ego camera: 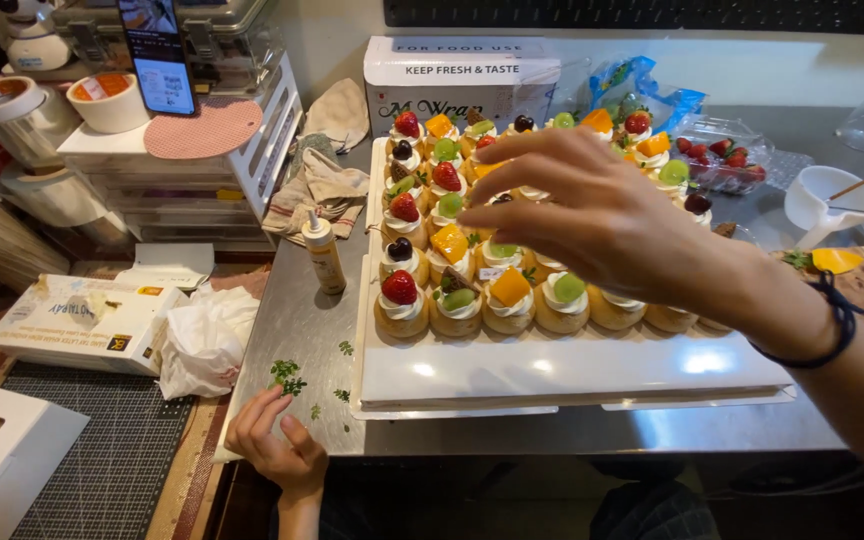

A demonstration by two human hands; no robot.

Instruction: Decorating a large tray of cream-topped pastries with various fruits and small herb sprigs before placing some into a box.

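Over the white tray (552,370) of cream tarts (457,300), the right hand (602,215) hovers with fingers spread and empty, the left hand (272,440) rests loosely open on the steel counter (292,330); the soft tarts look best taken by their pastry sides

Warm indoor light falls from above. Glare spots sit on the white tray (552,368) at six o'clock and on the steel table (297,330). The right hand (602,215) is slightly motion-blurred. Corners darken, and the edges bow with wide-angle distortion.
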